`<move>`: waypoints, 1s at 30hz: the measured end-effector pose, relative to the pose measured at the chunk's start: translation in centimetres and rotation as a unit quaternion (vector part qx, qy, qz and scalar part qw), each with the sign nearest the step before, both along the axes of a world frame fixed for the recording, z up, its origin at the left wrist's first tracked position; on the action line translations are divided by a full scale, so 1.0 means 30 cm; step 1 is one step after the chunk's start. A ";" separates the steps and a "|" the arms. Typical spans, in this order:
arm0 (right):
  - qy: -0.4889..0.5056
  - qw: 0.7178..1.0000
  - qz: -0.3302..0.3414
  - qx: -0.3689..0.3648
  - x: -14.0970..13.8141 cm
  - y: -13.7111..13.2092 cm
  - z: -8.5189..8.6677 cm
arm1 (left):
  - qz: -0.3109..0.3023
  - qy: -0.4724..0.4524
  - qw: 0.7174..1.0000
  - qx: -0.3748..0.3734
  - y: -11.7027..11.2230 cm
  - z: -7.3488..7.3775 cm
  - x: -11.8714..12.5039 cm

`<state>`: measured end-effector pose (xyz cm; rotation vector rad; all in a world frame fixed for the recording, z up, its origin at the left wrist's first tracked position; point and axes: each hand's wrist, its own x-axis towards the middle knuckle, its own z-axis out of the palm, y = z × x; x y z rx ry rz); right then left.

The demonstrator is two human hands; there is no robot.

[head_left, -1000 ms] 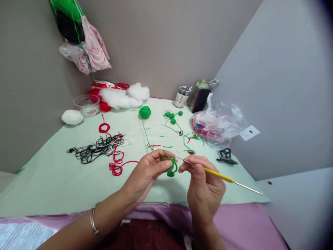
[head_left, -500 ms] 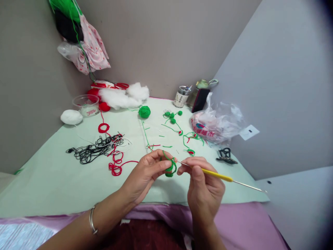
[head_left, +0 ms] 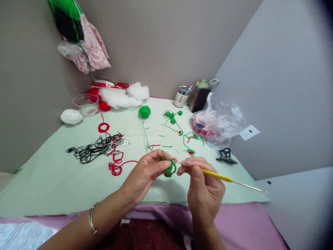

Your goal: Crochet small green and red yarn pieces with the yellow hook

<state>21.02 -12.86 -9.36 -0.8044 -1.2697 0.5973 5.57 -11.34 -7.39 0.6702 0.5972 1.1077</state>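
My left hand (head_left: 147, 173) pinches a small green crochet piece (head_left: 169, 170) between thumb and fingers, above the front of the table. Closed around the yellow handle of a crochet hook (head_left: 217, 175), my right hand (head_left: 205, 187) is just to the right of it. The hook's thin metal tip reaches into the green yarn by my left fingertips; the exact stitch is too small to make out. A small orange-red bit (head_left: 175, 160) shows beside the tip. Green yarn runs from my left fingers toward a green yarn ball (head_left: 144, 111).
Tangled black yarn (head_left: 93, 149) and loose red yarn (head_left: 116, 168) lie on the left. White stuffing (head_left: 125, 96) and a clear tub (head_left: 86, 106) stand behind. Small green crochet balls (head_left: 172, 116), a pen holder (head_left: 181, 97), a plastic bag (head_left: 215, 123) and a black clip (head_left: 226, 156) are right.
Hardly anything differs. The green piece has shifted very slightly in my left fingers, while the hook and both hands keep nearly the same position.
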 end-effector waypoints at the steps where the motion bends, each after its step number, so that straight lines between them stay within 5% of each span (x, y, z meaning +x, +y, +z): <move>1: -0.003 1.000 -0.001 0.002 -0.001 0.000 0.000 | 0.001 0.003 1.000 0.000 0.000 -0.001 0.001; 19: -0.065 0.994 -0.053 0.067 -0.013 0.004 0.010 | -0.022 0.026 0.999 -0.006 -0.006 -0.009 0.015; 30: -0.014 1.000 -0.013 0.021 -0.011 0.001 -0.005 | -0.013 0.016 1.000 -0.010 -0.010 -0.016 0.008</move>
